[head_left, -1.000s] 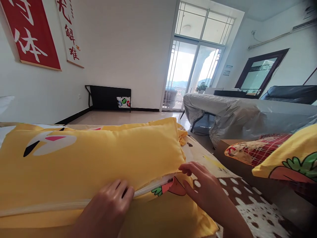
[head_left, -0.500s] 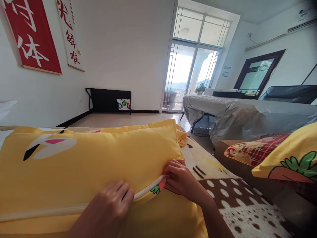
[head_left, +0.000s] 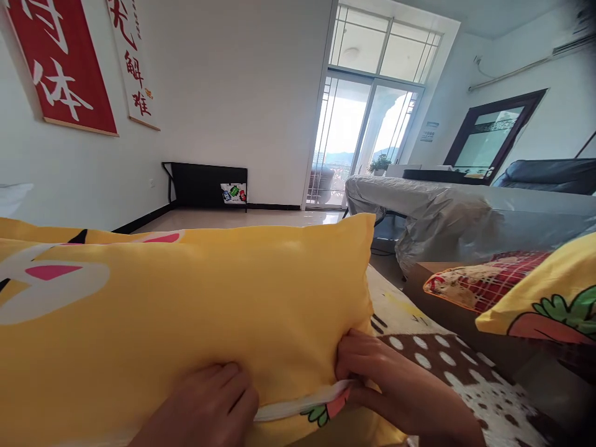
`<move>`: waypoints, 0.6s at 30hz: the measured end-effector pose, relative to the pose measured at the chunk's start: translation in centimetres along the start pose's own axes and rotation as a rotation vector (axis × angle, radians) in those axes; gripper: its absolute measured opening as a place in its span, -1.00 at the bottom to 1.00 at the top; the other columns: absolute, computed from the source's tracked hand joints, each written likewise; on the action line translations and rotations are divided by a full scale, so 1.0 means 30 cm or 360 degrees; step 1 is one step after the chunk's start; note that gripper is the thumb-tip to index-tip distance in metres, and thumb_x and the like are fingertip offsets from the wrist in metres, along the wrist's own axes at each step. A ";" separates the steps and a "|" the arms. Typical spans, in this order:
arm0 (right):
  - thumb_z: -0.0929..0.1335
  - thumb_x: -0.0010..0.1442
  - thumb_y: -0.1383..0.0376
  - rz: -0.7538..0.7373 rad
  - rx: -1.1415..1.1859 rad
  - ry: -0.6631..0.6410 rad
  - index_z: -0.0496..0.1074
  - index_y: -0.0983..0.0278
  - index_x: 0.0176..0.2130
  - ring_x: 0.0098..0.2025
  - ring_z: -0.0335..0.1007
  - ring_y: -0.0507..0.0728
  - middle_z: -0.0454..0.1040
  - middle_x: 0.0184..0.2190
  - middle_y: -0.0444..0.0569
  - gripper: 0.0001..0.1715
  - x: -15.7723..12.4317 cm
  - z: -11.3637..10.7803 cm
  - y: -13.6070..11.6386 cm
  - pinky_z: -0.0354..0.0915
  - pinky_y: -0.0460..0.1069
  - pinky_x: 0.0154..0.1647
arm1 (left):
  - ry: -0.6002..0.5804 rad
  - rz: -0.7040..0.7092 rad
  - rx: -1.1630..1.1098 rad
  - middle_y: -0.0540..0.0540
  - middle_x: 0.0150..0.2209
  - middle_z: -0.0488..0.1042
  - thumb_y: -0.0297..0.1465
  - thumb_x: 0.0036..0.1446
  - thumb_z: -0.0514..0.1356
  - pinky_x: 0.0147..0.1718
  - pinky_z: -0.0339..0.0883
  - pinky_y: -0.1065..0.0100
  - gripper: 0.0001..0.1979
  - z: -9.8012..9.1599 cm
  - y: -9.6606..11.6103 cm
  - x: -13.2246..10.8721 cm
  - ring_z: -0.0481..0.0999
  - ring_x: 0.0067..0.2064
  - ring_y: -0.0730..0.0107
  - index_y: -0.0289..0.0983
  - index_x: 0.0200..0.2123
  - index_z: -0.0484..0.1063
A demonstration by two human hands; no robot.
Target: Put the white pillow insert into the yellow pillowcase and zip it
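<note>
A yellow pillow with a white and pink cartoon print lies across the front of the view. Along its near side runs a pale zipper, with a small carrot print beside the zipper's right end. My left hand is closed on the pillow's fabric just above the zipper, its fingertips hidden in the cloth. At the pillow's lower right corner my right hand pinches the fabric by the zipper's end, thumb below and fingers above.
Under the pillow spreads a brown and cream patterned blanket. To the right are a red plaid cushion and another yellow pillow with a carrot print. Farther back stand a plastic-covered table and a black folded panel against the wall.
The pillow's right end has shifted right and its near edge has come lower, toward me. My right hand moved right and down with the corner; my left hand moved slightly down.
</note>
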State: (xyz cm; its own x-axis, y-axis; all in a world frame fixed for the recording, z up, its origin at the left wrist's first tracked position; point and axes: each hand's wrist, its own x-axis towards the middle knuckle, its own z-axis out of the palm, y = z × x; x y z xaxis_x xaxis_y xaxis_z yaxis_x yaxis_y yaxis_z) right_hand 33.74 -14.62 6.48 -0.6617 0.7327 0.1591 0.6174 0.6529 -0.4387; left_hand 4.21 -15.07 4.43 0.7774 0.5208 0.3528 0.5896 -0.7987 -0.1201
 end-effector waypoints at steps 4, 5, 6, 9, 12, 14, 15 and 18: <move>0.20 0.29 0.08 0.0127 -0.0007 0.0090 0.32 0.25 -0.35 -0.27 0.25 0.09 0.37 -0.33 -0.03 -0.66 0.057 0.021 0.056 0.18 -0.04 -0.29 | -0.0047 -0.0194 -0.0117 -0.08 -0.40 0.40 -0.59 0.09 -0.03 -0.42 0.21 0.30 -0.81 -0.021 -0.024 0.041 0.35 -0.38 0.28 -0.23 -0.43 0.29; 0.20 0.29 0.07 0.0095 0.0020 0.0083 0.31 0.26 -0.37 -0.28 0.25 0.09 0.36 -0.35 -0.04 -0.65 0.073 0.021 0.071 0.18 -0.04 -0.29 | -0.0025 -0.0207 -0.0125 -0.08 -0.39 0.39 -0.58 0.12 -0.05 -0.42 0.20 0.30 -0.81 -0.022 -0.037 0.048 0.35 -0.38 0.28 -0.24 -0.43 0.27; 0.19 0.29 0.08 0.0035 0.0052 0.0053 0.31 0.26 -0.38 -0.29 0.24 0.08 0.36 -0.37 -0.05 -0.64 0.087 0.021 0.084 0.18 -0.05 -0.29 | 0.0017 -0.0213 -0.0125 -0.08 -0.39 0.38 -0.56 0.15 -0.06 -0.41 0.20 0.30 -0.80 -0.022 -0.051 0.052 0.34 -0.37 0.28 -0.24 -0.43 0.27; 0.16 0.32 0.11 -0.0042 0.0088 0.0080 0.29 0.26 -0.42 -0.31 0.24 0.06 0.35 -0.42 -0.08 -0.62 0.121 0.028 0.111 0.17 -0.05 -0.28 | 0.0136 -0.0262 -0.0147 -0.06 -0.37 0.37 -0.51 0.24 -0.12 -0.38 0.21 0.32 -0.75 -0.016 -0.103 0.051 0.35 -0.34 0.31 -0.24 -0.39 0.28; 0.14 0.34 0.15 0.0144 -0.0081 0.0444 0.29 0.25 -0.41 -0.30 0.23 0.07 0.36 -0.39 -0.07 -0.64 0.164 0.073 0.148 0.17 -0.02 -0.22 | 0.0225 -0.0401 -0.0149 -0.07 -0.26 0.41 -0.40 0.27 -0.09 -0.27 0.28 0.33 -0.78 -0.009 -0.183 0.030 0.40 -0.25 0.31 -0.21 -0.27 0.34; 0.14 0.34 0.20 0.0227 -0.0242 0.0710 0.31 0.24 -0.36 -0.25 0.25 0.09 0.39 -0.34 -0.04 -0.68 0.204 0.122 0.194 0.16 0.03 -0.11 | 0.0227 -0.0512 -0.0102 -0.10 -0.09 0.43 -0.27 0.24 0.00 -0.09 0.28 0.27 -0.76 -0.001 -0.268 -0.003 0.41 -0.07 0.25 -0.18 -0.09 0.34; 0.14 0.34 0.23 0.0257 -0.0311 0.0818 0.33 0.24 -0.32 -0.20 0.27 0.11 0.40 -0.29 -0.02 -0.72 0.225 0.147 0.222 0.15 0.06 -0.05 | 0.0193 -0.0569 -0.0087 -0.11 0.00 0.40 -0.21 0.21 0.04 0.00 0.24 0.23 -0.68 0.005 -0.320 -0.027 0.37 0.03 0.20 -0.17 0.00 0.31; 0.15 0.31 0.26 0.0371 -0.0401 0.1017 0.31 0.20 -0.04 0.00 0.26 0.15 0.40 -0.08 0.04 -0.72 0.270 0.201 0.304 0.13 0.13 0.05 | 0.0037 -0.0900 -0.0136 -0.13 0.14 0.32 -0.16 0.16 0.03 0.12 0.11 0.10 -0.54 0.030 -0.496 -0.128 0.26 0.18 0.11 -0.16 0.11 0.24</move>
State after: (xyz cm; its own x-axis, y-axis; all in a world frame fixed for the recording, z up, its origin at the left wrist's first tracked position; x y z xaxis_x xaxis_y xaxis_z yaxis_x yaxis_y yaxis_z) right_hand 31.44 -3.87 -1.56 -0.1703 0.7771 0.6058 0.8424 0.4338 -0.3197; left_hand -7.34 -4.93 4.02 0.3408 0.8682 0.3608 0.8917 -0.4200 0.1685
